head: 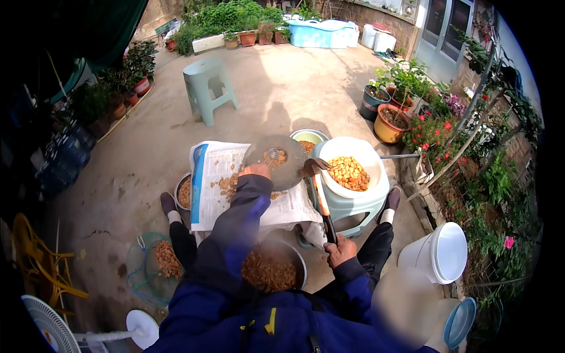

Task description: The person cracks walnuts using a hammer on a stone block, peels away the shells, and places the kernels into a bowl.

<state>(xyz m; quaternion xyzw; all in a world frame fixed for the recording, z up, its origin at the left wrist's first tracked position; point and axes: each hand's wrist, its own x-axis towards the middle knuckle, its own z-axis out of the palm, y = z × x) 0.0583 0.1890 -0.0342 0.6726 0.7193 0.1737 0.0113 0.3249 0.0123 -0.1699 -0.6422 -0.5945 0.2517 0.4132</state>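
Observation:
My left hand (256,170) grips a tool that ends in a coiled metal wire (274,153). The coil rests over brown pits in the hollow of a round grey stone slab (258,152). In my right hand (340,251) is a claw hammer (324,205) with an orange and black handle. Its head is raised near the slab's right edge, beside a white bowl (335,148) of tan fruit pits (348,174). The bowl stands on a pale blue plastic stool (353,207). Shell pieces (228,185) lie on newspaper (205,176) left of the slab.
A metal pot (302,264) of brown pieces sits between my legs. Left are a metal bowl (178,194) and a green mesh basket (137,264); behind the slab is a green-lined bowl (320,134). A second stool (207,84), white bucket (435,253) and flowerpots (390,123) stand around.

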